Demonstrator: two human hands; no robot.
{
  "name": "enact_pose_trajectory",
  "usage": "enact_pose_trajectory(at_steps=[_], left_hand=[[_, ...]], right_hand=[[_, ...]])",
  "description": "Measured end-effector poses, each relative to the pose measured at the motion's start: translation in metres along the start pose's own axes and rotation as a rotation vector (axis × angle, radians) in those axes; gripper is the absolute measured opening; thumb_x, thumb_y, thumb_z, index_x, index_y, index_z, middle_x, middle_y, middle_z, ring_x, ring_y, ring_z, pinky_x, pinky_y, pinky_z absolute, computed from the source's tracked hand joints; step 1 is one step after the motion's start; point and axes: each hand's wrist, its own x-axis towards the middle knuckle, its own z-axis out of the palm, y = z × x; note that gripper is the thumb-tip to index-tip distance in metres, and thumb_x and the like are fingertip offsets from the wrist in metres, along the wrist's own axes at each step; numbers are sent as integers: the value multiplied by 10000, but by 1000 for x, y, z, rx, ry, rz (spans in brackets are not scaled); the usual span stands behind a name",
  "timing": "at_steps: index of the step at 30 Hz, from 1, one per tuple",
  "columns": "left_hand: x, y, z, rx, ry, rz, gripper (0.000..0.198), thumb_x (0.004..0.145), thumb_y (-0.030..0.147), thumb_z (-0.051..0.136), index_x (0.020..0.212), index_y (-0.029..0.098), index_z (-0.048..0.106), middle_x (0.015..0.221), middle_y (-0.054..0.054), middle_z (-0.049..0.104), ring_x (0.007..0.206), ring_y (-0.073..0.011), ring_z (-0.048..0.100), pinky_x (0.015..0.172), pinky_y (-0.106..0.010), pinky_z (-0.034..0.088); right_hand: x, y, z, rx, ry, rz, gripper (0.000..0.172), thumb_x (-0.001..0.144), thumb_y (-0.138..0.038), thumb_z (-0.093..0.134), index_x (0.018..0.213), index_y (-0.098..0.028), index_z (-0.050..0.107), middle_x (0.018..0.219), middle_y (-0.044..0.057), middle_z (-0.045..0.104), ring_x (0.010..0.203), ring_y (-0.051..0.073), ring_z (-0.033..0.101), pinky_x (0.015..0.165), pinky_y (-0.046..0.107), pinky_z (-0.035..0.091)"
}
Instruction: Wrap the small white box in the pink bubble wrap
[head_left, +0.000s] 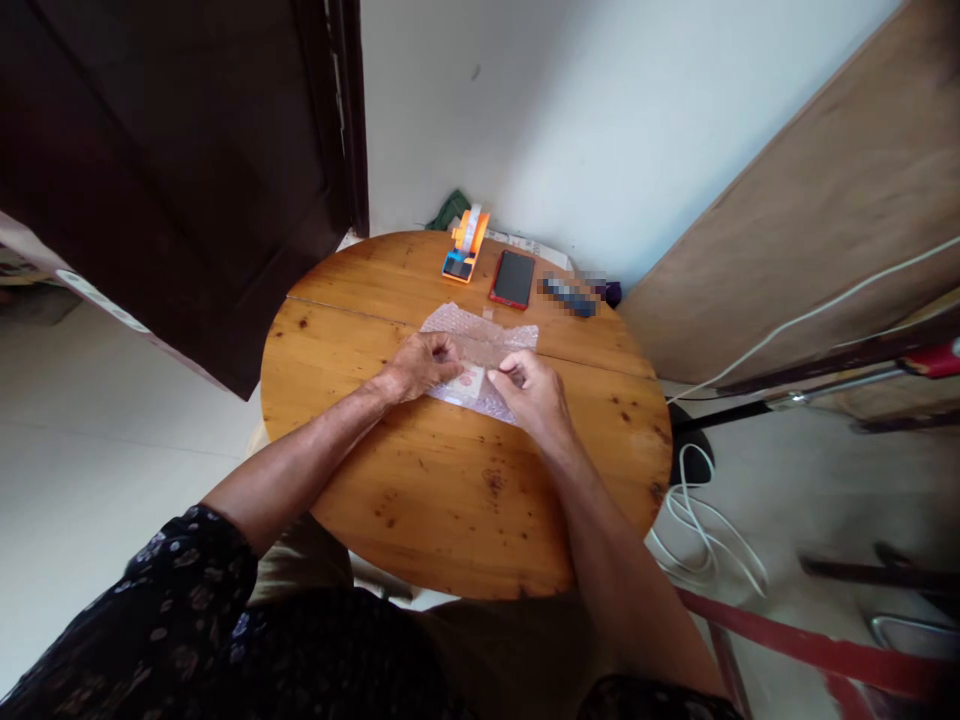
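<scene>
A sheet of bubble wrap (504, 404) lies on the round wooden table (450, 510), with a small white item with red print (466, 382) on or under it. My left hand (427, 365) is at the wrap's left side, thumb and fingers pinched together on the bubble wrap. From the right, my right hand (531, 388) pinches it too, thumb against forefinger. Between the two hands runs a see-through, brownish strip; whether it is a fold of the wrap or tape I cannot tell. Fingertips partly hide what they grip.
Behind the wrap stand an orange and blue tape dispenser (466, 245) and a red-edged dark phone or tablet (513, 279). A blurred-out dark object (571, 296) lies right of it. A white wall backs the table; white cable (694, 540) coils on the floor at right.
</scene>
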Motion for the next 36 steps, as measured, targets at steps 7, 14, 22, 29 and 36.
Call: enact_pose_trajectory(at_steps=[7,14,22,29,36], left_hand=[[-2,0,2,71,12,54,159,709,190,694,654,158,548,622,59,492,613,-79,404,599,-223,320],[0,-3,-4,139,-8,119,112,740,253,658,726,157,604,686,33,578,666,-101,491,666,-236,414],[-3,-4,-35,326,38,44,280,677,216,600,939,146,668,839,-6,655,746,-151,578,684,-262,476],[4,-13,-31,613,139,-47,308,752,141,576,1029,152,710,918,-51,720,837,-187,652,793,-285,511],[-7,-10,-29,923,164,-73,460,801,373,672,1220,182,662,1223,-122,709,1118,-287,668,960,-356,524]], right_hand=[[-24,-31,-2,-432,98,-561,211,969,-286,543,1033,-217,732,1067,84,734,976,255,611,871,401,399],[-23,-28,6,-506,-50,-581,269,1000,-330,532,1071,-156,725,1133,108,737,1000,262,576,897,408,343],[-25,-39,4,-613,-145,-530,306,1017,-265,487,1261,-231,667,1190,94,690,1043,273,524,893,414,302],[-26,-46,8,-724,-138,-528,358,1021,-205,448,1332,-257,615,1166,100,672,1004,274,505,865,417,280],[-28,-49,9,-789,-148,-538,320,1013,-159,416,1236,-219,638,1127,111,653,1003,279,495,863,425,271]])
